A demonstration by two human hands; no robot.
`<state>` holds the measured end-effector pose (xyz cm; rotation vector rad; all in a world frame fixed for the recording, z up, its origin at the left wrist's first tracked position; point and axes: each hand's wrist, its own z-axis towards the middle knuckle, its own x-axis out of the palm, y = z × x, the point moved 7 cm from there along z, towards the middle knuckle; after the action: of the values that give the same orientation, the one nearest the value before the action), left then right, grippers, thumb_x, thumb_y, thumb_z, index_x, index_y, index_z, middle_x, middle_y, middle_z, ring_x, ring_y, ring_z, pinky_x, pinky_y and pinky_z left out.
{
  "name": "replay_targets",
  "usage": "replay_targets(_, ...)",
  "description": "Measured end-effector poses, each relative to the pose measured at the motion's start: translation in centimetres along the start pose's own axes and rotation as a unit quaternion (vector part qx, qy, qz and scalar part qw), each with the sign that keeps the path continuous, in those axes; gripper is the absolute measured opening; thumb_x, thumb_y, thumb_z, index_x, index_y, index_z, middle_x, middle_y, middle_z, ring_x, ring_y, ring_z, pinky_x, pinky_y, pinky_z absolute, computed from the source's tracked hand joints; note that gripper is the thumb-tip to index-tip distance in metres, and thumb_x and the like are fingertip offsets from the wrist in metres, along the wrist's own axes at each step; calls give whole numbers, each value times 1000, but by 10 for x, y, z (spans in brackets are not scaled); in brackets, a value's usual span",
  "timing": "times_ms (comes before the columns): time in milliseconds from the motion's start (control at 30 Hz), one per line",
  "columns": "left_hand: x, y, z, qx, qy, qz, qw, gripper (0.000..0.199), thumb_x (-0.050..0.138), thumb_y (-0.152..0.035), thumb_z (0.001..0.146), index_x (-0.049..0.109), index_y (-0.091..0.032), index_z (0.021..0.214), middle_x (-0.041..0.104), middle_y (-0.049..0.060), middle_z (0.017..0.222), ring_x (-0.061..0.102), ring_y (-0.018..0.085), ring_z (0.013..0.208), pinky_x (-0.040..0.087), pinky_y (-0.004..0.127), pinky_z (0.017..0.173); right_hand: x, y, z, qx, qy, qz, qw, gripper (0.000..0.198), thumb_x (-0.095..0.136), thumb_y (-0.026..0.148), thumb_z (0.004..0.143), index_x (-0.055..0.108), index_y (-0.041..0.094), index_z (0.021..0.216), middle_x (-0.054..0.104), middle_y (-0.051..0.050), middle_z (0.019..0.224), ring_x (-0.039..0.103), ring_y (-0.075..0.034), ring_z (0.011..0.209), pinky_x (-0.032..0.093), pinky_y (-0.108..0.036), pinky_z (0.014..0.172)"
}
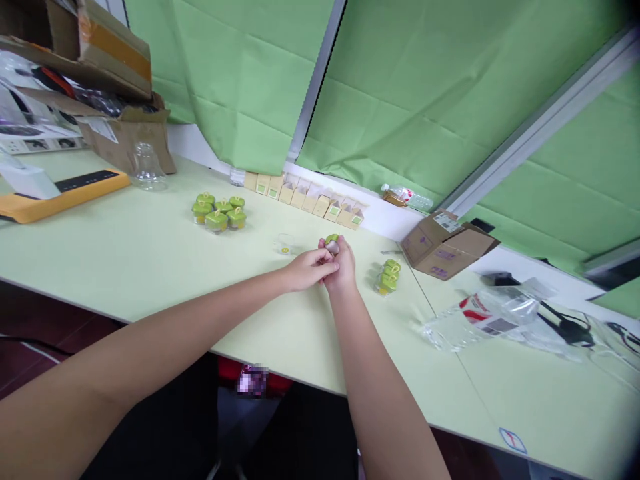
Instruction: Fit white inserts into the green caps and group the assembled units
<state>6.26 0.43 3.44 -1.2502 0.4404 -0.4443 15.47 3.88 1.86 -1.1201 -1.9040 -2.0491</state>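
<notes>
My left hand point(311, 269) and my right hand point(344, 268) meet over the middle of the table, fingers closed. Between their fingertips is a small green lid point(333, 238) with a pale underside, partly covered by the fingers. Just left of the hands stands a small clear cup point(285, 245) with no lid on it and a yellow spot low down. Farther left, several clear cups with green lids point(220, 212) stand in a group; each lid has a loop on top. To the right is a smaller group of green-lidded cups point(388, 277).
Along the wall runs a row of small cardboard boxes point(305, 197). A plastic bottle point(407, 197) lies behind. Right: a cardboard box point(445, 245) and clear plastic packaging point(480, 317). Left: a yellow-and-black device point(75, 187), a clear jar point(148, 167) and stacked cartons point(115, 60).
</notes>
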Motion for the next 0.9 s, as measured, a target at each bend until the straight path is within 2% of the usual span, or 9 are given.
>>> replay_targets(67, 5, 3, -1, -29, 26, -37, 999, 25, 61, -37, 84, 49, -18, 73, 54, -2, 67, 55, 13, 61, 45, 29, 64, -1, 4, 0, -12, -18, 10, 1000, 17, 59, 35, 87, 49, 22, 94, 60, 3, 82, 69, -11, 74, 58, -23, 66)
replay_targets(200, -7, -2, -1, -8, -51, -68, 996, 23, 70, -34, 78, 59, -17, 87, 63, 3, 92, 60, 14, 85, 45, 29, 82, -5, 12, 0, -46, -60, 2, 997, 17, 58, 33, 87, 48, 23, 97, 58, 4, 82, 66, -10, 68, 60, -26, 65)
replay_targets(233, -7, 0, -1, -22, -48, -78, 996, 24, 71, -35, 78, 60, -17, 89, 63, 3, 93, 60, 14, 86, 45, 30, 83, -7, 14, 0, -64, -70, 1, 995, 18, 59, 32, 87, 48, 24, 98, 58, 4, 83, 65, -10, 66, 60, -26, 66)
replay_targets(367, 6, 12, -4, -112, 32, -118, 986, 33, 72, -45, 77, 58, -15, 81, 60, 2, 74, 58, 14, 69, 45, 32, 69, -16, 22, 6, -117, -110, -3, 987, 22, 61, 30, 85, 43, 24, 96, 56, 5, 87, 62, -7, 64, 61, -28, 75)
replay_targets(533, 2, 9, -5, -115, -6, -169, 979, 36, 79, -42, 71, 59, -15, 82, 62, 4, 84, 60, 13, 76, 46, 31, 75, -20, 28, 8, -168, -129, -50, 976, 24, 59, 30, 86, 38, 25, 97, 54, 4, 91, 61, -6, 66, 61, -30, 80)
replay_targets(600, 4, 11, -8, -141, 11, -189, 972, 39, 81, -42, 69, 60, -15, 85, 62, 3, 85, 59, 12, 74, 46, 30, 71, -20, 31, 5, -192, -127, -78, 970, 23, 59, 30, 85, 38, 25, 96, 54, 4, 93, 61, -6, 69, 60, -30, 82)
replay_targets(733, 9, 13, -12, -176, 55, -165, 969, 42, 81, -48, 68, 59, -14, 78, 58, 0, 69, 55, 10, 60, 40, 29, 60, -21, 34, 4, -212, -121, -121, 962, 19, 55, 33, 87, 39, 24, 93, 53, 4, 87, 60, -8, 74, 60, -29, 79)
replay_targets(800, 8, 13, -11, -171, 47, -175, 969, 41, 82, -47, 68, 60, -13, 76, 59, 1, 69, 57, 11, 62, 43, 30, 64, -23, 34, 6, -214, -124, -145, 958, 20, 55, 37, 87, 40, 24, 92, 52, 5, 84, 59, -9, 75, 60, -28, 76)
replay_targets(900, 5, 14, -10, -171, 21, -217, 961, 40, 85, -40, 66, 63, -13, 84, 66, 5, 84, 63, 14, 76, 48, 34, 80, -26, 33, 9, -219, -125, -196, 948, 23, 55, 42, 87, 42, 24, 90, 50, 5, 83, 56, -10, 75, 58, -26, 72)
